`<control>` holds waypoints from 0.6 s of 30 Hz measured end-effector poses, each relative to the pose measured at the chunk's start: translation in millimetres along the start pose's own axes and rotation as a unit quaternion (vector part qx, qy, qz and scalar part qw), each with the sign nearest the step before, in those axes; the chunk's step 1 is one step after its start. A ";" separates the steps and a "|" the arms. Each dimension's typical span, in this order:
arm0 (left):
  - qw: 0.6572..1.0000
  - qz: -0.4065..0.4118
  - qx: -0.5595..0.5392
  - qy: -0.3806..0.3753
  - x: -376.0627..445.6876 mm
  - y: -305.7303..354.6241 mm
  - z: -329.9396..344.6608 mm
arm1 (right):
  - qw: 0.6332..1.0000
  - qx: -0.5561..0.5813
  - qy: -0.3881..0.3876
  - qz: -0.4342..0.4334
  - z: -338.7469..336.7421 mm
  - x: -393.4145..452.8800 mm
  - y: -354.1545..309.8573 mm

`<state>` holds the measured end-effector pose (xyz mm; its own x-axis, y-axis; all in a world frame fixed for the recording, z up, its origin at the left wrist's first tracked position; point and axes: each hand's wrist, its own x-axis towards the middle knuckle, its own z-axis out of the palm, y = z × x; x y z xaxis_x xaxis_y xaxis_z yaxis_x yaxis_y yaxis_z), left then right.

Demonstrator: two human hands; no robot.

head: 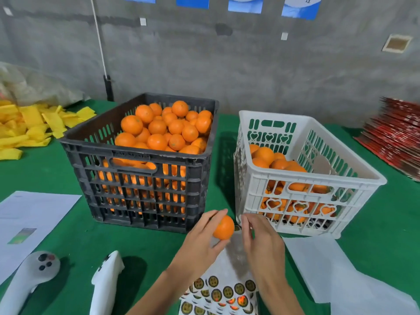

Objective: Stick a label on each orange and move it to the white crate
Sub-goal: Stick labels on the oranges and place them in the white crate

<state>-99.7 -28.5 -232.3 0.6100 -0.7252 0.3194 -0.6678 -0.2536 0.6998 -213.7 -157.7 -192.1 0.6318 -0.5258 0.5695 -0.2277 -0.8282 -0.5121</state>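
Fingers [218, 215] of the left hand [200, 242] curl around an orange [223, 227], right hand [259, 237] pinching beside it, label unseen; a loose grip could drop it short of the white crate [250, 185] just beyond.

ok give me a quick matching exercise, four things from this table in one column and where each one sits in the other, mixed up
Things:
1. black crate
2. white crate
3. label sheet
4. yellow foam nets

Places:
A. near edge, under the wrists
B. far left of the table
C. right of centre, partly filled with oranges
D. centre, heaped with oranges

Pairs: 1-D, 2-C, 3-A, 4-B
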 end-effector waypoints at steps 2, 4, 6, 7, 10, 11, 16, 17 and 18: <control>0.999 0.020 -0.010 0.029 9.9 21.1 -12.6 | 0.998 -0.021 -0.008 -0.061 -4.4 11.7 -14.4; 0.998 0.036 -0.009 0.050 20.3 41.4 -26.4 | 0.995 -0.006 0.020 -0.100 -15.7 20.6 -27.6; 0.995 0.068 0.013 0.078 33.6 63.9 -40.5 | 0.991 0.023 0.068 -0.114 -31.2 31.8 -38.5; 0.991 0.094 0.033 0.094 42.6 74.9 -45.8 | 0.989 0.034 0.085 -0.113 -39.4 40.0 -42.9; 0.977 0.155 0.097 0.108 81.1 109.8 -55.1 | 0.994 0.035 0.073 -0.067 -67.6 73.6 -46.6; 0.974 0.165 0.113 0.103 96.1 121.8 -55.7 | 0.997 0.032 0.052 -0.038 -77.3 88.0 -44.2; 0.980 0.145 0.122 0.052 159.7 171.1 -46.1 | 0.997 -0.046 0.026 0.052 -104.8 150.2 -22.5; 0.981 0.136 0.136 0.040 166.8 174.6 -45.1 | 0.994 -0.086 0.024 0.059 -104.9 156.3 -17.2; 0.977 0.131 0.161 0.036 172.2 174.8 -46.1 | 0.990 -0.123 0.018 0.058 -103.4 160.4 -11.3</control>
<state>-91.7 -168.2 -25.5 0.4204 -0.7484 0.5130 -0.8979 -0.2620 0.3537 -186.4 -252.7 -28.4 0.5645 -0.6234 0.5411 -0.4744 -0.7814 -0.4054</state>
